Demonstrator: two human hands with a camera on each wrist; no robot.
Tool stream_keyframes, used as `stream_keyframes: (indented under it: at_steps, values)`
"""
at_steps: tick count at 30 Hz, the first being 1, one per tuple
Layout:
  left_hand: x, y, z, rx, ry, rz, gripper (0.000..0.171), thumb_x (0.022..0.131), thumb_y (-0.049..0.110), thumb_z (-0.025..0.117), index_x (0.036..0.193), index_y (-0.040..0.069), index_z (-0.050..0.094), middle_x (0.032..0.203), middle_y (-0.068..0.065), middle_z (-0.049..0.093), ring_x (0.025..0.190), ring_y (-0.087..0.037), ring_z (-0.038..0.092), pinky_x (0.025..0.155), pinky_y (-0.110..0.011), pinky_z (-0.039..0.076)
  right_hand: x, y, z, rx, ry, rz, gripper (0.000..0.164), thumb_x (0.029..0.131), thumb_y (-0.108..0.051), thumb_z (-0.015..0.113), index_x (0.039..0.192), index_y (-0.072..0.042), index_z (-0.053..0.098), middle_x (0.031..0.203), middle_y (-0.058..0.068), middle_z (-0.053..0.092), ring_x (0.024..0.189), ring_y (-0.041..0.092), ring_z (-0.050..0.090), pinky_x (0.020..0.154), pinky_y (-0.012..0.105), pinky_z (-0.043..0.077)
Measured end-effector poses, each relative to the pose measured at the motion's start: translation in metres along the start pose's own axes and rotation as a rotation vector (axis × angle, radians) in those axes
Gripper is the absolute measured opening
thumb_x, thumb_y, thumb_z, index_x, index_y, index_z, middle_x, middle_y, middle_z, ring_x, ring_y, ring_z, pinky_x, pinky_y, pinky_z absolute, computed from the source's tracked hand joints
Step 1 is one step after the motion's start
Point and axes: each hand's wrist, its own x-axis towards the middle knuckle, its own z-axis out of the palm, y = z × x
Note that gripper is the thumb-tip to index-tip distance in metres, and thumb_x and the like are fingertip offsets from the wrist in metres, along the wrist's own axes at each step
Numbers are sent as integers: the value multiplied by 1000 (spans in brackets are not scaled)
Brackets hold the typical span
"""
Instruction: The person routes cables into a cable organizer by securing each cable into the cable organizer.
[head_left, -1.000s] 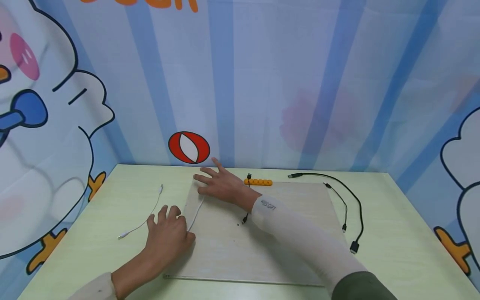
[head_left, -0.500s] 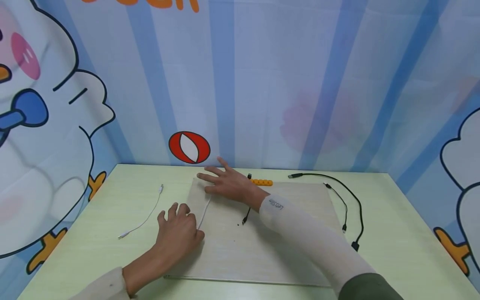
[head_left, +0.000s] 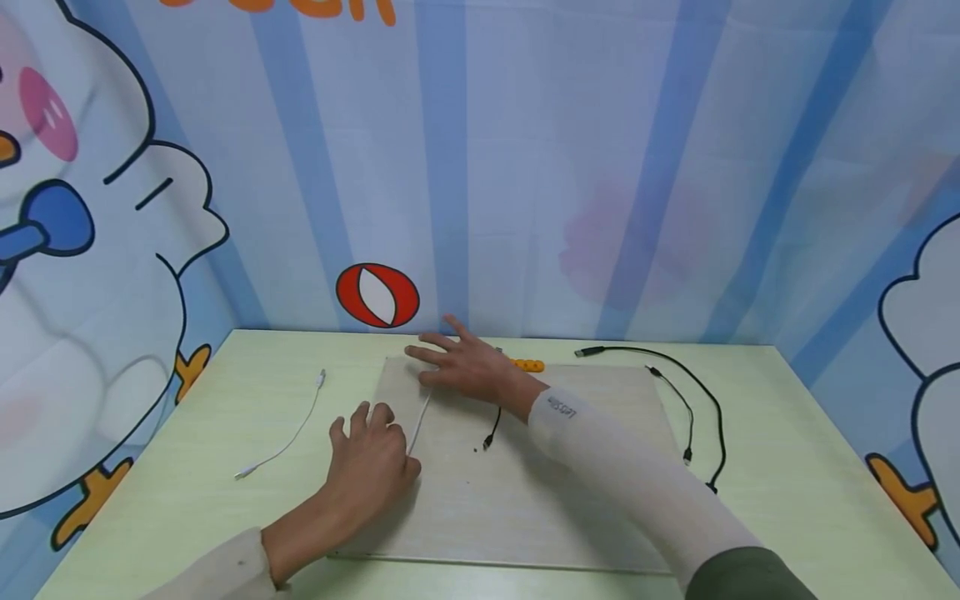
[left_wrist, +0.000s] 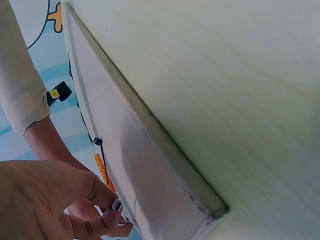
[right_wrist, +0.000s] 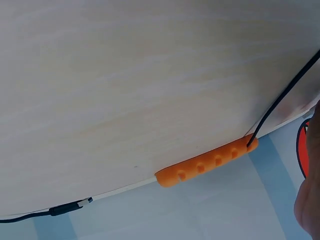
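A white cable (head_left: 420, 421) stretches nearly straight between the two hands over the left part of the pale board (head_left: 525, 517). My left hand (head_left: 367, 467) pinches its near end; the white-and-metal plug (left_wrist: 117, 205) shows between thumb and finger in the left wrist view. At the far end, my right hand (head_left: 468, 368) holds the cable, its other fingers spread. Beside the right hand is an orange cable holder (head_left: 529, 365) with a row of notches, partly hidden in the head view. A black cable (right_wrist: 280, 97) sits in its end notch in the right wrist view.
On the table left of the board lies another white cable (head_left: 298, 427). To the right are a short black cable (head_left: 688, 408) and a longer, thicker black cable (head_left: 712, 392), partly behind the right sleeve. A printed cloth backdrop (head_left: 510, 167) rises behind the table.
Both hands have shifted to the right over the board, carrying the white cable with them. The right hand now covers more of the orange holder in the head view.
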Motion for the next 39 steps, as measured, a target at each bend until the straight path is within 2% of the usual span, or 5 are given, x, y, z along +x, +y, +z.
stream_keyframes:
  at_steps: [8, 16, 24, 29, 39]
  values:
    - [5, 6, -3, -11, -23, -9, 19, 93, 13, 82, 85, -4, 78, 131, -25, 69, 144, -59, 57, 115, -86, 40, -5, 4, 3, -1, -5, -3, 58, 107, -16, 79, 152, -46, 60, 185, -6, 38, 169, 24, 39, 139, 66, 26]
    - [7, 8, -6, -25, -14, -13, 19, 92, 12, 80, 80, -2, 76, 128, -25, 69, 144, -59, 58, 115, -85, 41, -8, 8, 3, -27, -2, 3, 59, 107, -16, 79, 154, -46, 61, 183, -6, 41, 167, 23, 42, 138, 65, 29]
    - [10, 20, -7, -3, -10, 13, 22, 93, 14, 82, 85, -6, 77, 127, -26, 69, 142, -57, 60, 113, -84, 44, -17, 14, 7, 26, 36, 4, 53, 107, -8, 77, 147, -41, 67, 178, -5, 48, 163, 23, 47, 136, 67, 33]
    - [11, 24, -4, -18, -19, 8, 23, 93, 15, 82, 86, -6, 77, 124, -26, 68, 140, -57, 61, 109, -83, 46, -22, 18, 9, 56, 32, 4, 54, 106, -6, 77, 147, -40, 67, 176, -4, 50, 162, 24, 48, 136, 68, 33]
    - [13, 32, 4, -28, -20, 14, 26, 95, 17, 81, 96, -9, 78, 122, -25, 67, 135, -54, 64, 108, -81, 48, -29, 21, 11, 25, 38, 7, 56, 104, -5, 79, 145, -41, 66, 174, -4, 52, 161, 23, 49, 137, 70, 29]
